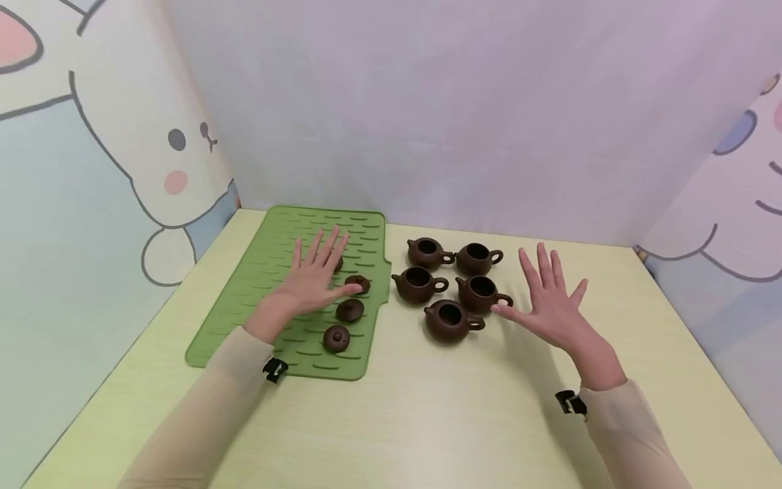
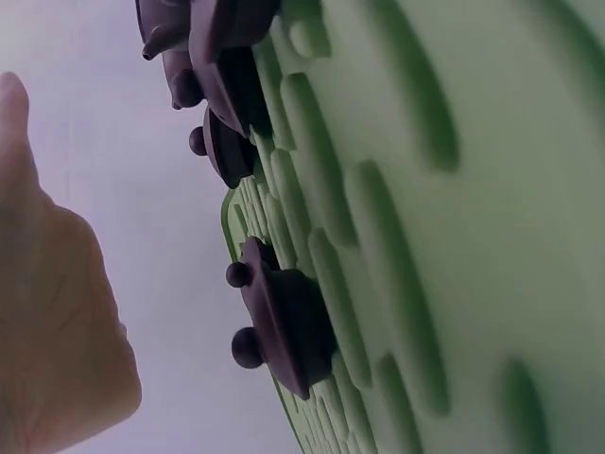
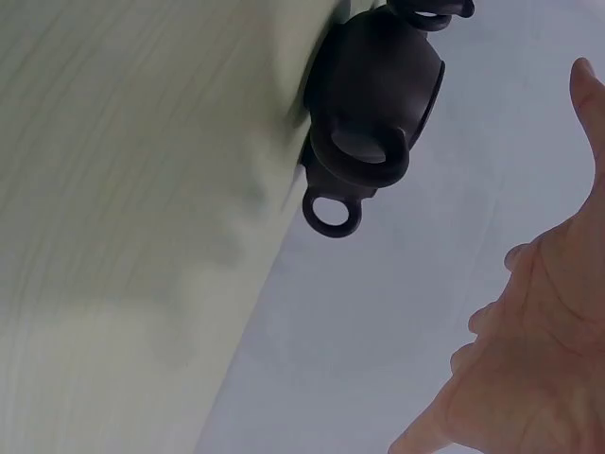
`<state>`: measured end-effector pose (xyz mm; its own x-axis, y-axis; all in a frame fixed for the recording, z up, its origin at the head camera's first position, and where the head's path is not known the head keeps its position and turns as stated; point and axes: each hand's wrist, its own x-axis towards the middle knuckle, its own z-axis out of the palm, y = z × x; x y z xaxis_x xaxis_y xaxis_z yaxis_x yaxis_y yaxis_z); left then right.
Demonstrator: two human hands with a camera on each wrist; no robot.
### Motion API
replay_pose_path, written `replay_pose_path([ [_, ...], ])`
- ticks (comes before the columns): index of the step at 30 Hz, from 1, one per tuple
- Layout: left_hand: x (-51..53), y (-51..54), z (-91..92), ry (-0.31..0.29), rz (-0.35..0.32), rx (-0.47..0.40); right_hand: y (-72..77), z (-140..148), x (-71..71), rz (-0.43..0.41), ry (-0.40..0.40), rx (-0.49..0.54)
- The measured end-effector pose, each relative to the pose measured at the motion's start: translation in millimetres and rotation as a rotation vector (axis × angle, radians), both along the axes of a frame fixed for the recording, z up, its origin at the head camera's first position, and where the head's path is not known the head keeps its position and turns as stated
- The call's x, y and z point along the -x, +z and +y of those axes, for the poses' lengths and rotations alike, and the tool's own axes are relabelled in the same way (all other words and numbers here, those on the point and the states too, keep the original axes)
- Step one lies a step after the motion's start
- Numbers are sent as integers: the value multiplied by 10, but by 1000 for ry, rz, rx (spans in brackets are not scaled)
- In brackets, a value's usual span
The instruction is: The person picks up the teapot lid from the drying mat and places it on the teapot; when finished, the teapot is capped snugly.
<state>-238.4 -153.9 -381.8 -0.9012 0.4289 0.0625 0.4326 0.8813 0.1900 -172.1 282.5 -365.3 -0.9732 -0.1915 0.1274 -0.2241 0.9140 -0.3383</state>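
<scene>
Left grip [image 1: 307,282], right grip [image 1: 554,309] (both bare), fingers [image 1: 545,267] splayed

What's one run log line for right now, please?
left grip: fingers spread, over mat | right grip: fingers spread, near teapots | lids: on mat | teapots: lidless, on table

Place: a tabletop booth [image 1: 391,170], enclosed on three sides; whether in a home or studio cannot be told.
Table [image 1: 421,428]: pale wood-grained top reaching back to the walls.
Backdrop [image 1: 440,95]: plain, pale lilac sheeting, lightly creased, standing across the far edge.
Left wall [image 1: 67,272]: pale blue, printed with a large white cartoon animal [image 1: 140,88], pink-cheeked.
Right wall [image 1: 733,326]: a second white cartoon figure [image 1: 721,204], smiling, partly in view.
</scene>
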Motion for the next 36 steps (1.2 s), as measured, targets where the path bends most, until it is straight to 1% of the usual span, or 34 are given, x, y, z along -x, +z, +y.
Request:
replay_pose_path([
  [3, -14, -3, -35, -29, -8, -12, -24, 12, -8, 0, 1, 1],
  [6, -27, -4, -72, -57, -35, -36, -44, 21, -17, -9, 5, 8],
  [10, -51, -8, -123, -97, -96, -94, -61, 14, -30, -28, 18, 22],
  [13, -57, -21, -154, -127, -133, -121, -66, 3, -41, -47, 29, 31],
  [19, -61, -61, -206, -181, -166, -135, -77, -24, -59, -77, 55, 50],
  [23, -90, -67, -244, -197, -206, -180, -92, -37, -65, -94, 72, 67],
  [25, -105, -65, -262, -198, -234, -205, -101, -41, -68, -100, 78, 71],
  [30, -127, -63, -292, -191, -286, -231, -128, -49, -74, -106, 97, 78],
  [33, -138, -70, -302, -191, -304, -251, -143, -57, -79, -110, 110, 90],
  [36, -146, -77, -313, -203, -315, -282, -153, -65, -80, -108, 125, 101],
])
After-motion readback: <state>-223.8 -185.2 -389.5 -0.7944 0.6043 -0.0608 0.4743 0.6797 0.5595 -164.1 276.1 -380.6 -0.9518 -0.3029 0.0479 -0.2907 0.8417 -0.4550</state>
